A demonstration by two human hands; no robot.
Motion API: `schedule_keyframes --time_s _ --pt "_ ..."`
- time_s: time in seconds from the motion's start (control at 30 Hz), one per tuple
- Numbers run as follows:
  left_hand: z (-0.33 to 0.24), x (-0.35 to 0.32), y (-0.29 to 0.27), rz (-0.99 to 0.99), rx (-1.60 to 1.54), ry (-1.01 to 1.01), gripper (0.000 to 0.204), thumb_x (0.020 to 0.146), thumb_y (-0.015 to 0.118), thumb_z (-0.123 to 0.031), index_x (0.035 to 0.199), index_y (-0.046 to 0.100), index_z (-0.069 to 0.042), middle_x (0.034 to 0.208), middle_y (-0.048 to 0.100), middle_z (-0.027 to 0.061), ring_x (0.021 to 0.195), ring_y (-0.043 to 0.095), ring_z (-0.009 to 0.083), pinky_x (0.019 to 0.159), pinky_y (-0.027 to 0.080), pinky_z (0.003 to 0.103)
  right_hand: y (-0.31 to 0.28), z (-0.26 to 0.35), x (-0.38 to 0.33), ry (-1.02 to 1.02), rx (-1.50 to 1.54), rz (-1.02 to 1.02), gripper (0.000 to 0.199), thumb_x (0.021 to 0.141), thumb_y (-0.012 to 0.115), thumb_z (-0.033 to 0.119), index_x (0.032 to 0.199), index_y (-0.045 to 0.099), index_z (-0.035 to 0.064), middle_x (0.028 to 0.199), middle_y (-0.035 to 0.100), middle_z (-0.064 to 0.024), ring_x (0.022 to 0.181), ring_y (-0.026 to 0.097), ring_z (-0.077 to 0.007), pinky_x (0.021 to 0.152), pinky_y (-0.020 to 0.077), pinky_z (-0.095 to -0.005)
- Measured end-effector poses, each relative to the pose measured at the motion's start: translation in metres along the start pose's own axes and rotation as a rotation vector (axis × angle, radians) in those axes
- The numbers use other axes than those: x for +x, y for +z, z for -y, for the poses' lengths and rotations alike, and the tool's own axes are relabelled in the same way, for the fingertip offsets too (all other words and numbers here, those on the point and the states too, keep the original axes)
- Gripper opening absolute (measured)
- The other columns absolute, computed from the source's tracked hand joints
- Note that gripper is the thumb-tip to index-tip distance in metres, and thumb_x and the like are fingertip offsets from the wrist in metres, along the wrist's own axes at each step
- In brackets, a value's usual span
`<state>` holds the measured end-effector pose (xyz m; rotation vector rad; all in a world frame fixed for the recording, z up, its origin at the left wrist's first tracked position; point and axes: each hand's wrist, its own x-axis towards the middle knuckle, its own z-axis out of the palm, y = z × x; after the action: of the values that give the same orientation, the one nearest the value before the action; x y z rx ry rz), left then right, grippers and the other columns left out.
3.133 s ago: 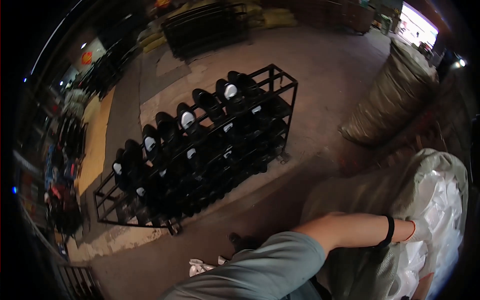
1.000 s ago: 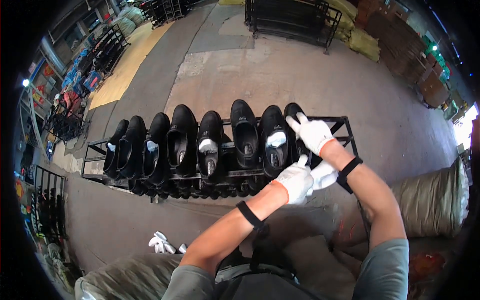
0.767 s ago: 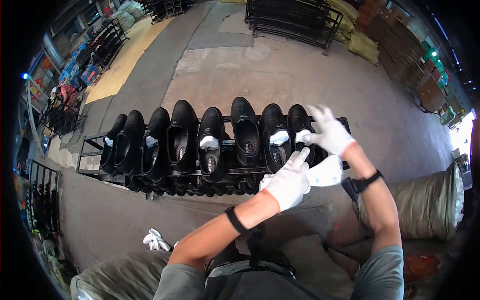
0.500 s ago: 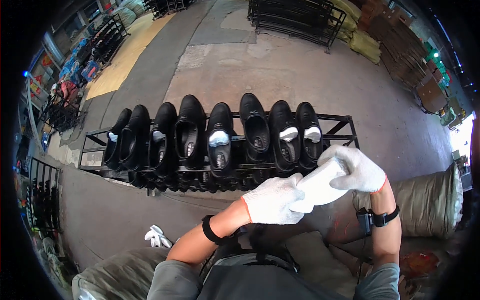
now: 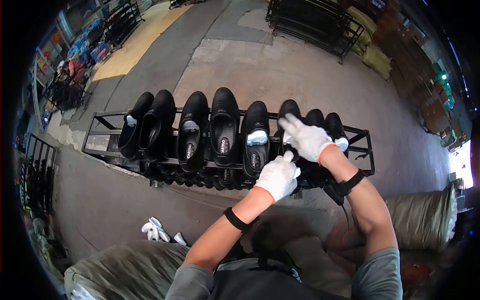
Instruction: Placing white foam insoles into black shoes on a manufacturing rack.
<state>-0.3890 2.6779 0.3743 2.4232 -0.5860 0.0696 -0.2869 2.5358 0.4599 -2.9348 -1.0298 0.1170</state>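
White gloves (image 5: 276, 179), orange cuffs (image 5: 325, 151), black wristbands (image 5: 235, 221), grey short sleeves (image 5: 377, 275)

R hand (image 5: 306, 139) palm-down, just fwd of L hand (image 5: 278, 177).

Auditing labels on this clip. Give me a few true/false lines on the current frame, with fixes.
1. The left hand and right hand are both white-gloved. True.
2. The top-row shoes are brown. False: the top-row shoes on the rack are black.
3. The far-left shoe has a white insert in it. True.
4. The loose white pieces at lower left lie on the rack. False: the loose white pieces lie on the floor.
5. The right hand is over the far-left shoe. False: it is over the sixth from the left.
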Motion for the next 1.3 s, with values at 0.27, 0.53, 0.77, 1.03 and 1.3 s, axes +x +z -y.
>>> schedule_keyframes --time_s 0.27,0.53,0.77,1.03,1.3 --pt "-0.011 -0.027 -0.013 0.025 -0.076 0.145 0.015 0.089 0.077 -0.019 0.092 0.075 -0.005 0.125 0.066 0.0218 0.095 0.073 0.0378 0.083 0.063 0.047 0.002 0.012 -0.021 0.216 0.222 -0.358 0.077 0.094 0.076 0.01 0.166 0.049 0.0209 0.162 0.055 -0.022 0.121 0.077 -0.0333 0.098 0.0632 -0.047" --pt "0.006 -0.047 -0.095 -0.264 -1.557 -0.551 0.029 0.107 0.069 -0.026 0.098 0.074 0.0 0.088 0.073 0.004 0.078 0.069 0.0139 0.072 0.057 0.031 -0.04 0.145 -0.128 -0.149 0.154 -0.307 0.06 0.081 0.086 0.015 0.137 0.071 0.0271 0.145 0.063 -0.0182 0.092 0.077 -0.0336 0.076 0.0666 -0.0432" --pt "0.102 -0.093 -0.109 -0.44 -0.332 -0.25 0.034 0.113 0.057 -0.035 0.126 0.067 -0.005 0.093 0.077 0.0264 0.075 0.078 0.0422 0.068 0.061 0.05 -0.051 0.162 0.013 -0.002 0.752 -0.419 0.043 0.092 0.07 0.011 0.134 0.068 0.0064 0.131 0.071 -0.0255 0.109 0.076 -0.0413 0.098 0.0619 -0.0454" --pt "0.097 -0.097 -0.092 -0.273 -0.052 -0.125 0.021 0.103 0.071 -0.017 0.12 0.07 -0.005 0.095 0.076 0.0273 0.086 0.074 0.0497 0.075 0.06 0.058 0.039 0.149 0.128 0.237 -0.045 -0.284 0.035 0.106 0.058 0.02 0.14 0.064 0.0126 0.115 0.074 -0.023 0.087 0.081 -0.0382 0.071 0.0649 -0.048" --pt "0.131 -0.057 -0.058 -0.543 0.399 -0.444 0.029 0.098 0.07 -0.002 0.127 0.072 -0.003 0.116 0.069 0.0138 0.091 0.068 0.0262 0.086 0.059 0.033 -0.029 0.217 -0.01 0.023 0.313 -0.714 0.044 0.088 0.074 0.02 0.13 0.065 0.0074 0.123 0.064 -0.0185 0.094 0.075 -0.0386 0.082 0.0612 -0.051"
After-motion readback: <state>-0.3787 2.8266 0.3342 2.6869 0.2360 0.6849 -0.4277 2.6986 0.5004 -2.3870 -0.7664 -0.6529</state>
